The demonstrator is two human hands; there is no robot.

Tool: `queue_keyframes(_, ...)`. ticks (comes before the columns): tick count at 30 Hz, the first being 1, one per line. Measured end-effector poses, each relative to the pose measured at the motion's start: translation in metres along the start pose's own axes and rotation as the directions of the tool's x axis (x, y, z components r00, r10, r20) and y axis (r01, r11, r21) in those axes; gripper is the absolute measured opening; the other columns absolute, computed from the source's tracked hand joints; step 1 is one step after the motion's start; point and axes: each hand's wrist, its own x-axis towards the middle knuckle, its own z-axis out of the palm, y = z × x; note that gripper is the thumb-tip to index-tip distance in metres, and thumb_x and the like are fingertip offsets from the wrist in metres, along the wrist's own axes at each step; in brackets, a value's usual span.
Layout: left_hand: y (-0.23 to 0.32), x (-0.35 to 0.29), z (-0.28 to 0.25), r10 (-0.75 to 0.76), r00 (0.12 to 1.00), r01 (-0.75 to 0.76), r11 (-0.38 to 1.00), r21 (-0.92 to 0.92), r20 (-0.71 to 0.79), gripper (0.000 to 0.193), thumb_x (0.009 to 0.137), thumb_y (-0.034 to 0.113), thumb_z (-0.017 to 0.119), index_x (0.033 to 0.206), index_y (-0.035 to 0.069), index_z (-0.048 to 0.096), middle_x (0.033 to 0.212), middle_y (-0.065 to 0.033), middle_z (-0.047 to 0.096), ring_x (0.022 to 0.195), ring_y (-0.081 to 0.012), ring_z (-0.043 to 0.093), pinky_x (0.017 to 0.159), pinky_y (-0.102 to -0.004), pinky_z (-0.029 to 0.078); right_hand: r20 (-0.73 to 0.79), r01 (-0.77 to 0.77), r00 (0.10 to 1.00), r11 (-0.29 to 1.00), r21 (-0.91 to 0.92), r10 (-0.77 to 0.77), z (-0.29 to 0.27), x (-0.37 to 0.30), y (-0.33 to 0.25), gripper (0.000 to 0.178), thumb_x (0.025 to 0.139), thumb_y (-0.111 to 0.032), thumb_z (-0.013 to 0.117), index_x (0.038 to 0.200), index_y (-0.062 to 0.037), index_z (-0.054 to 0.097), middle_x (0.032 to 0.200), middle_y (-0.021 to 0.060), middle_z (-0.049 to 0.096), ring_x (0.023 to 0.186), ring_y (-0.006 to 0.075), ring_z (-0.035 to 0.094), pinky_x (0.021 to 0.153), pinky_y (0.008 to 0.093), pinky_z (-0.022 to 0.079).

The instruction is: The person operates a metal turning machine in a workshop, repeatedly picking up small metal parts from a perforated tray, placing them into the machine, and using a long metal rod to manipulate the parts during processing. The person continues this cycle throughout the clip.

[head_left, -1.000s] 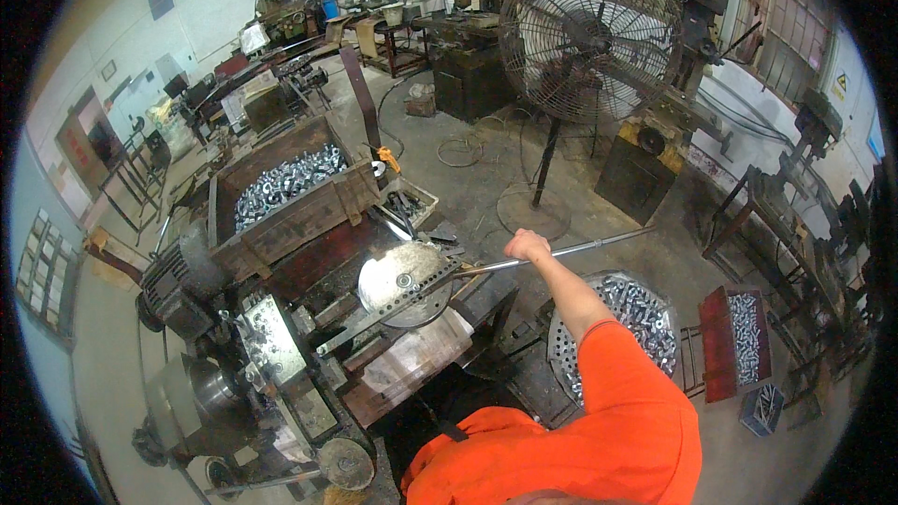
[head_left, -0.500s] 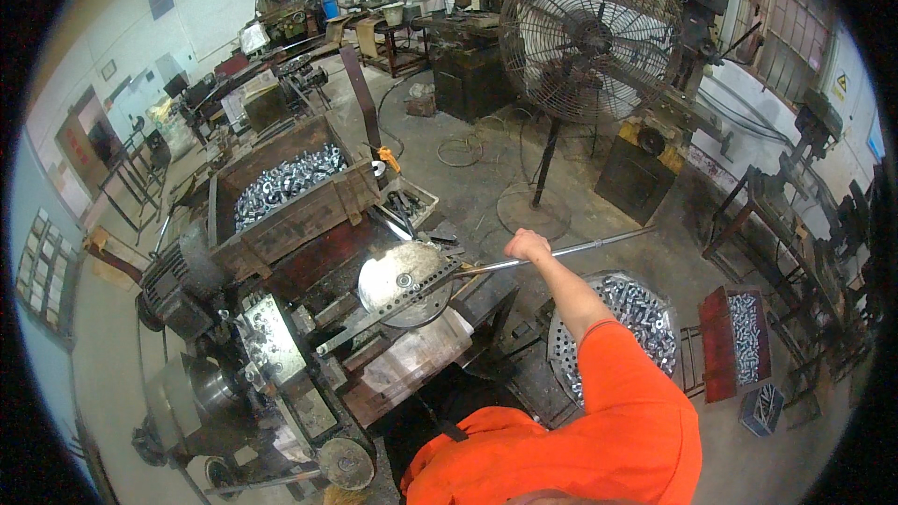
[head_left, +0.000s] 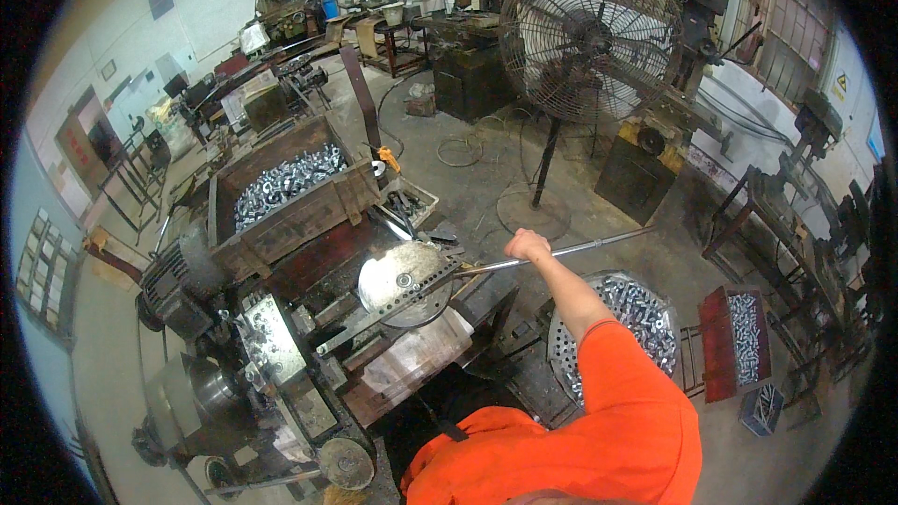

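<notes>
Scuffed round steel disc, centre-left; flat perforated strip across it. Slim smooth metal bar extends rightward. Right hand, mid-frame, curled over bar; clamped or not, cannot tell. Left hand out of view. Orange sleeve partly blocks perforated tub. Rough wooden crate, left.

Rod: metal, smooth and glossy
Disc: metal, shiny, smudged in places
Crate: wood, rough and matt, darkly stained
Small parts: bright metal, glossy
Shirt: cloth, matt, softly creased
Fan: metal wire, dull
Floor: matt, stained
</notes>
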Motion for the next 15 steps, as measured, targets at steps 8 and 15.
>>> queue_keyframes(8,0.0001,-0.0020,-0.0011,0.033,0.999,-0.033,0.999,-0.001,0.029,0.046,0.072,0.044,0.070,0.080,-0.001,0.060,0.074,-0.0156,0.062,0.064,-0.0261,0.054,0.059,-0.0410,0.044,-0.009,-0.011,1.000,1.000,-0.006,0.011,0.0017,0.0016,-0.0001,0.053,0.069,-0.030,0.059,0.116,-0.0061,0.057,0.122,0.0138,0.055,0.114,0.0278,0.052,0.094,0.0361,0.042)
queue_keyframes(15,-0.0043,0.0003,0.0017,0.070,0.997,-0.070,0.998,-0.003,0.036,0.046,0.074,0.043,0.068,0.080,-0.002,0.058,0.074,-0.0165,0.061,0.063,-0.0277,0.053,0.059,-0.0415,0.044,0.028,0.000,1.000,1.000,0.001,0.000,0.0001,0.0014,0.0003,0.054,0.068,-0.031,0.060,0.116,-0.0068,0.056,0.123,0.0134,0.054,0.115,0.0279,0.051,0.095,0.0362,0.042)
